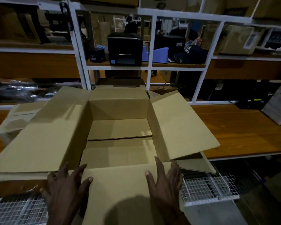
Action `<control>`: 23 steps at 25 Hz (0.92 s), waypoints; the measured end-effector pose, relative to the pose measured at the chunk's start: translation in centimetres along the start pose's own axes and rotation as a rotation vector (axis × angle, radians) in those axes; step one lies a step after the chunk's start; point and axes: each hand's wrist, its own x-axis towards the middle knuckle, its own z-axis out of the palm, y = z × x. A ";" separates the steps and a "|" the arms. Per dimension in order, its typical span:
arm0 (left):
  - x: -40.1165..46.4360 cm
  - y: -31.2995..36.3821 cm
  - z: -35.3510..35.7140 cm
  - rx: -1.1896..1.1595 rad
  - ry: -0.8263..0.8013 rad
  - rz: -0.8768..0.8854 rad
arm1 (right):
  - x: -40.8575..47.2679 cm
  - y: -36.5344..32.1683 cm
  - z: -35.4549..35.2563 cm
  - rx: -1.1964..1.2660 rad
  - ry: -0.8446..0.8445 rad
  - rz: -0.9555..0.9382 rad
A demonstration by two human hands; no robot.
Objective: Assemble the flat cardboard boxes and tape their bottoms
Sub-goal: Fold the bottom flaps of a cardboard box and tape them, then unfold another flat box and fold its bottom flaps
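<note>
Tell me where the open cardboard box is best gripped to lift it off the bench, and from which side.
Probably by the two long side walls of the cardboard box, one hand from each side, under the splayed side flaps. The near flap, where the left hand and right hand rest flat, looks free to hinge, so it would likely fold rather than carry the box.

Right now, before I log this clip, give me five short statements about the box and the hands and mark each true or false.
1. Both hands lie flat on the near flap of the cardboard box. True: left hand, right hand.
2. The box's top flaps are folded shut. False: they are spread open.
3. The right hand holds a tape roll. False: it holds nothing.
4. A black printer stands on the shelf behind the box. True.
5. The box is full of items. False: only its cardboard floor shows.
</note>
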 end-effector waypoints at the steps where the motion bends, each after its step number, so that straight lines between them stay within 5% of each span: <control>1: -0.7 0.7 0.1 -0.006 -0.003 -0.032 | 0.1 0.5 -0.4 0.014 -0.017 -0.020; 4: -4.1 4.8 1.2 -0.034 0.005 -0.005 | 0.2 3.0 -2.3 0.020 -0.071 -0.115; 11: -11.6 20.7 6.6 -0.083 0.019 0.384 | 1.9 12.8 -8.4 0.087 -0.079 -0.324; 23: -20.4 42.2 12.1 -0.355 -0.096 0.766 | 3.8 31.8 -18.8 0.054 0.077 -0.145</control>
